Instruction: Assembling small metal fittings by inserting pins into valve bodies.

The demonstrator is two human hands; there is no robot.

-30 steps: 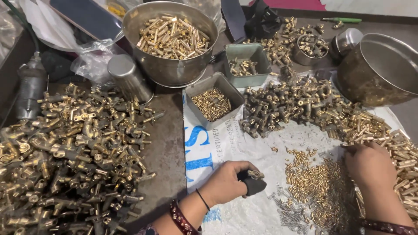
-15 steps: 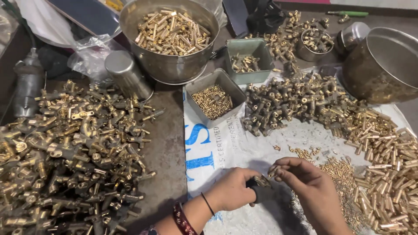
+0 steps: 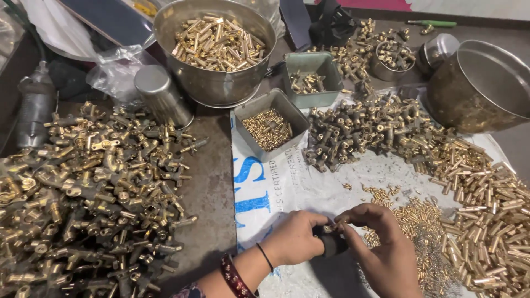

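Observation:
My left hand (image 3: 296, 240) grips a small black block (image 3: 333, 245) low on the white woven sack (image 3: 309, 187). My right hand (image 3: 381, 248) is pressed against it from the right, its fingertips pinching a tiny brass piece (image 3: 333, 227) at the top of the block. A spread of small brass pins (image 3: 425, 218) lies just right of my hands, with thin steel springs (image 3: 436, 265) below it.
A big heap of brass valve bodies (image 3: 88, 193) covers the left. A steel bowl of brass tubes (image 3: 215, 47), a steel cup (image 3: 160, 96), two small trays (image 3: 270, 124) and an empty steel pot (image 3: 480, 83) stand behind. Dark fittings (image 3: 364, 129) and brass tubes (image 3: 486, 204) lie at right.
My right hand left the brass pieces at the right and came to the black block in my left hand. Both hands now sit together on the block.

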